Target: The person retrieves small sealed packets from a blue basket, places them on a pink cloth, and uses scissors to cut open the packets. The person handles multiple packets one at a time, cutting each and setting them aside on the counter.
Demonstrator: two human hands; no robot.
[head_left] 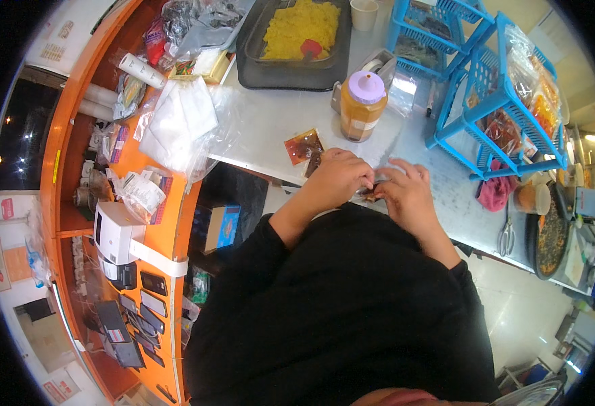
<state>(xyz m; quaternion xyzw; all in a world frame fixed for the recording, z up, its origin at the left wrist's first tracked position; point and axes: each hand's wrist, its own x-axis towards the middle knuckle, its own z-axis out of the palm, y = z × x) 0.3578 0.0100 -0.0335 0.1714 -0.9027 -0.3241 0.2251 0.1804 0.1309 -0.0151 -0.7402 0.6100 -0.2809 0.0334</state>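
Note:
At the near edge of the metal table, my left hand (342, 175) and my right hand (406, 189) meet with bent fingers. Between their fingertips is a small clear plastic sachet (369, 195) with something dark brown in it, partly hidden by the fingers. Flat on the table, just beyond my left hand, lie sachets of reddish-brown sauce (303, 147); one is partly covered by that hand. A squeeze bottle (362, 109) of brown sauce with a lilac lid stands upright beyond both hands.
Across the metal table (277, 114) sits a black tray (247, 61) of yellow rice with a red scoop, beside a paper cup (364, 14). Blue plastic racks (500, 109) holding bagged food stand right, near scissors (506, 236). The orange counter (168, 299) at left carries phones and a printer (117, 233).

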